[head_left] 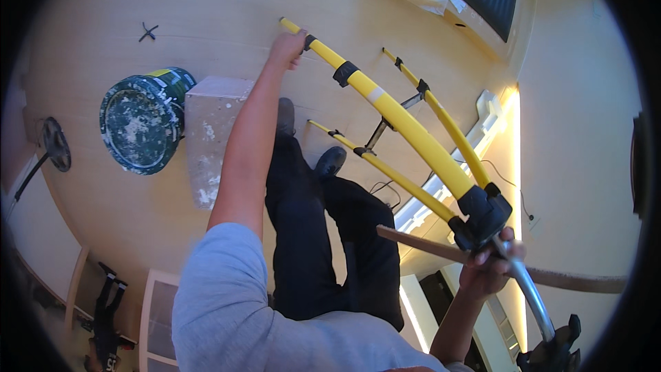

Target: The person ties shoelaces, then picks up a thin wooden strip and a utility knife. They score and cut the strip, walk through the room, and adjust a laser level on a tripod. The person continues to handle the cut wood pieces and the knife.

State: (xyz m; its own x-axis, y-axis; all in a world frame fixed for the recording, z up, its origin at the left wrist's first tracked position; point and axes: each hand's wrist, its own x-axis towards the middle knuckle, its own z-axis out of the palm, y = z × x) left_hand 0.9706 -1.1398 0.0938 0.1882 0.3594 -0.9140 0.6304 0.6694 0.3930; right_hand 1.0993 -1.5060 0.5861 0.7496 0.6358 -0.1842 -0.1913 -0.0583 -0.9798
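Note:
A yellow tripod [403, 124] with black clamps and a black hub lies tilted across the view, its legs pointing to the upper left. My left hand [288, 49] is closed round the thickest-looking leg, close to its foot end. At the other end my right hand [490, 270] grips the silver centre pole [531, 296] just below the hub. A black fitting [554, 348] sits at the pole's far end. A brown strip [578, 280] passes behind my right hand; whether the fingers also touch it I cannot tell.
Left of my legs stand a paint-spattered dark green bucket [141, 124] and a spattered box [217, 127]. A small black cross-shaped thing [148, 32] lies on the floor. A cable [513, 184] trails by the lit wall edge. A person [107, 320] in dark clothes is at lower left.

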